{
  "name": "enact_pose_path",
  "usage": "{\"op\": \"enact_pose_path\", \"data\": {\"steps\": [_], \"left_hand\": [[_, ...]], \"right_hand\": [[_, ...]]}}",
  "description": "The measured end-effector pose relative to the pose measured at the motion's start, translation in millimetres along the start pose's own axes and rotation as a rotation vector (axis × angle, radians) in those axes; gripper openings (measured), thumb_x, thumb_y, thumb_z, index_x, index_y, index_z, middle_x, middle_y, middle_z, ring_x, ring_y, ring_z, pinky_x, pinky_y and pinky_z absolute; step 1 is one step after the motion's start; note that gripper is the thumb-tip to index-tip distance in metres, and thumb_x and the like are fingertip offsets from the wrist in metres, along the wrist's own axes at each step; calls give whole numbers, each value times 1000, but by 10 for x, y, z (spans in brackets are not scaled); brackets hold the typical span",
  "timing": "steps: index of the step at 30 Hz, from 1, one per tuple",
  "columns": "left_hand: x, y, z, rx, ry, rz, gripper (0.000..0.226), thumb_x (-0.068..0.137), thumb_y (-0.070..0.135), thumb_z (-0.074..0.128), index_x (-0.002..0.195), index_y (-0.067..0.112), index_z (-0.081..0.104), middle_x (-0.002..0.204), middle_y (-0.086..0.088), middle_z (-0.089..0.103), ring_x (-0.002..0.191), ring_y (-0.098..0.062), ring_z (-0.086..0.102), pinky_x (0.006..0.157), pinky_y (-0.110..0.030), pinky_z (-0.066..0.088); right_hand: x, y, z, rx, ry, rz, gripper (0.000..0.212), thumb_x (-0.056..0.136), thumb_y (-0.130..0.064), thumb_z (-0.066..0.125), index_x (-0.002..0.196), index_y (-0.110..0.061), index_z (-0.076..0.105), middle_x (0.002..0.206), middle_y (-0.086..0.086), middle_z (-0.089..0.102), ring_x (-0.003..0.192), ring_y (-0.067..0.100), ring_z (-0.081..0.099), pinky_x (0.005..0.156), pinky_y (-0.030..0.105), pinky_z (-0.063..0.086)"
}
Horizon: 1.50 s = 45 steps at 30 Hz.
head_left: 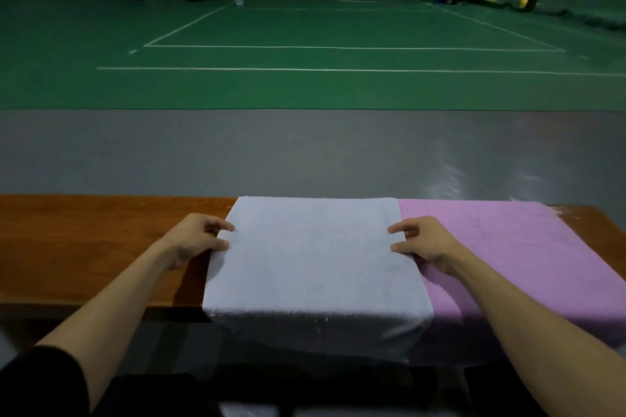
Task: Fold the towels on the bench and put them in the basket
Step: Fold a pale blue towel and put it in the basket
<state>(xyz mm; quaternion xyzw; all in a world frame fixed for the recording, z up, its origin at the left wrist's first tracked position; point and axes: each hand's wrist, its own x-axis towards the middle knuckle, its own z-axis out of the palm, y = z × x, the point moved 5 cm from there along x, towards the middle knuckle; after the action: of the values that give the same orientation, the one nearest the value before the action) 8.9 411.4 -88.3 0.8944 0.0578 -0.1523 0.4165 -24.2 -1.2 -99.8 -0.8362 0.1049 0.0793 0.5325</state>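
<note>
**A:** Which towel is being worked on, and where is it?

**B:** The white towel (315,261) lies across the wooden bench (84,240). Its near end hangs over the front edge and its far end reaches the back edge. Its right side overlaps a pink towel (491,247) spread flat on the bench beside it.

**A:** And the hands?

**B:** The left hand (194,240) pinches the white towel's left edge between thumb and curled fingers, about midway across the bench top. The right hand (425,242) does the same on the right edge, directly opposite. Neither is spread open, and both are closed down onto cloth.

**A:** So what's the step?

**B:** I'd judge it to be a fold across the middle, with the two grips marking the line.

**A:** How is it done well?

**B:** Hold both pinches level so the crease runs straight. Lift the two sides together, not one ahead of the other. Take only the white cloth, because the right fingers sit just where it overlaps the pink one and could easily drag that along. Bring the hanging end up to meet the far end, match the corners, then smooth it flat.

**A:** And the basket?

**B:** It isn't in view, so I can't tell where it stands.
</note>
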Motion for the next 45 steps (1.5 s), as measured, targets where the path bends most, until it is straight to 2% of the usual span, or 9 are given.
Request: {"op": "enact_pose_path", "data": {"steps": [3, 10, 15, 22, 28, 32, 37, 42, 45], "left_hand": [[-63, 60, -72, -26, 122, 33, 33, 82, 4, 71, 111, 20, 68, 113, 1, 56, 104, -19, 53, 89, -33, 48], [-354, 140, -400, -160, 207, 102, 30, 76, 6, 76, 101, 21, 68, 106, -1, 66, 98, -19, 63, 83, -33, 56], [-575, 217, -415, 84, 244, 154, 34, 76, 14, 77, 108, 20, 67, 104, 3, 64, 97, -15, 61, 82, -30, 53], [-600, 272, -395, 303, 359, 276, 22, 79, 19, 76, 100, 15, 71, 93, 3, 66, 89, -11, 61, 71, -17, 45], [-372, 342, -455, 329, 525, 350, 8, 86, 13, 70, 88, 6, 72, 80, 0, 60, 77, -20, 57, 66, -26, 40], [-79, 434, -474, 388, 587, 338, 17, 90, 21, 65, 77, 9, 66, 76, 0, 52, 72, -20, 51, 58, -30, 36], [423, 601, -448, 459, 637, 261, 22, 99, 30, 45, 79, 20, 48, 77, 2, 54, 73, -23, 54, 56, -33, 40], [1117, 944, -509, 432, 661, 173, 21, 100, 29, 35, 82, 21, 45, 72, -5, 57, 65, -29, 55, 56, -35, 43], [1500, 1120, -615, 64, 626, 207, 20, 98, 20, 44, 79, 14, 49, 73, -9, 63, 62, -31, 63, 56, -45, 57]], "right_hand": [[-41, -19, -101, -81, 111, -81, 31, 73, 6, 77, 95, -15, 71, 79, 1, 58, 70, 13, 54, 53, 13, 45], [-278, -215, -212, 204, 48, -107, 37, 73, 10, 75, 101, -13, 70, 104, 16, 64, 77, 27, 65, 75, 39, 60], [-464, -393, -256, -17, 60, -195, 47, 66, 10, 80, 106, -11, 68, 84, 4, 64, 58, 7, 58, 57, 14, 50], [-445, -481, -314, -262, 282, -236, 33, 68, -5, 85, 98, -11, 74, 75, 3, 70, 65, 14, 64, 68, 26, 51], [-223, -491, -269, -377, 372, -281, 10, 77, -9, 77, 86, -10, 76, 73, 2, 68, 55, 16, 57, 67, 33, 53], [68, -524, -289, -479, 389, -245, 17, 81, -14, 70, 71, -24, 61, 70, 4, 63, 72, 27, 57, 63, 31, 42], [553, -666, -313, -621, 389, -163, 7, 90, -24, 52, 84, -21, 50, 80, 10, 65, 78, 33, 60, 63, 37, 48], [1205, -933, -396, -108, 395, -68, 10, 91, -5, 50, 84, -12, 53, 66, 21, 66, 42, 27, 57, 41, 33, 50], [1596, -1151, -459, 178, 396, -93, 23, 89, 5, 52, 78, -15, 51, 75, 25, 65, 42, 24, 60, 46, 33, 54]]}}
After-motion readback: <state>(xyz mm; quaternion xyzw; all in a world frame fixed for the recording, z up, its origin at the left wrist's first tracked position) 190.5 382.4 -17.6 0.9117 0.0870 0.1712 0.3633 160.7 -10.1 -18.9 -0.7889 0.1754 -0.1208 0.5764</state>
